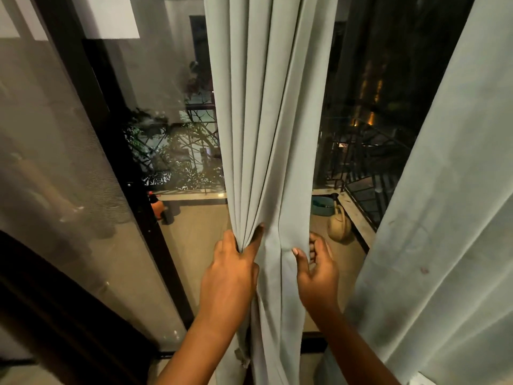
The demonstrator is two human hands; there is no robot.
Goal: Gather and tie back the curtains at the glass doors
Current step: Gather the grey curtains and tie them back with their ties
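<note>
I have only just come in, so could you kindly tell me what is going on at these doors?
A person is gathering the middle curtain in front of the glass doors. The left hand pinches a bunch of its folds, and the right hand curls its fingers round the curtain's right edge. Nothing ties the curtain back yet. A second curtain hangs loose on the right.

Only the person's two forearms and hands are in view. Both forearms are bare to the lower edge of the picture, with no sleeve showing. The left hand (229, 276) and the right hand (316, 276) are uncovered. The right hand's thumbnail is short and pale.
</note>
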